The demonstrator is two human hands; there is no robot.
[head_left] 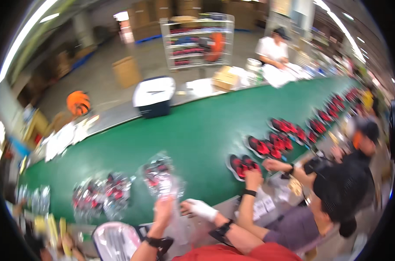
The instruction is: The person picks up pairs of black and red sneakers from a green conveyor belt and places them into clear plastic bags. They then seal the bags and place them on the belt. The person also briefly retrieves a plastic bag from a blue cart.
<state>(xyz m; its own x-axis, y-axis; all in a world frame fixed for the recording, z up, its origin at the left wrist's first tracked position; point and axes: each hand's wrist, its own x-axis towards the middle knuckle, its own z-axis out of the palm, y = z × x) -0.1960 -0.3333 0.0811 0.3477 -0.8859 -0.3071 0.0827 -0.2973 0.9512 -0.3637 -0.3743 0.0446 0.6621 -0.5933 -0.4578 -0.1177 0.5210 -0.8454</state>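
Note:
My left hand (163, 209) is blurred, its fingers closed on a strip of clear plastic bag (180, 228) that hangs down toward my lap. Just to its right is my right hand (202, 209) in a white glove with bare fingertips; its fingers are bent and apart, with nothing visible in them. Beyond both hands, a pair of black and red shoes (156, 173) lies in clear plastic on the green belt (197, 130). I cannot tell whether the strip and the bag around these shoes are one piece.
More bagged shoes (102, 195) lie to the left. Unbagged black and red shoes (271, 145) line the belt's right side, where a co-worker's hand (253, 177) touches a pair (243, 166). A dark bin with a white top (155, 93) stands at the far edge.

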